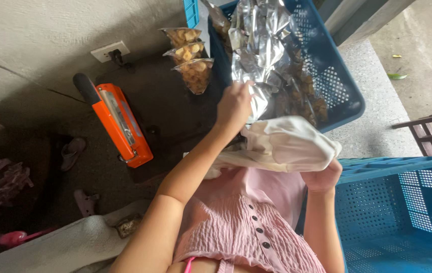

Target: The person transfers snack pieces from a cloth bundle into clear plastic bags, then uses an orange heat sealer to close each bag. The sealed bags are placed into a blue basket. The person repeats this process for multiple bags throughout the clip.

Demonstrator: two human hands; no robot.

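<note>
The white bag (pixel 289 144) hangs open in front of the person, its lower edge pinched in the right hand (pixel 321 178), fingers closed on it. The left hand (pixel 233 105) reaches just past the bag's mouth, fingers curled on a foil pouch (pixel 259 98) in the blue crate (pixel 329 76). Much foil remains there. Beyond the left fingers three filled snack bags (pixel 191 58) stand done, beside an orange sealer (pixel 122 126); another crate (pixel 403 212) sits by the right hand
</note>
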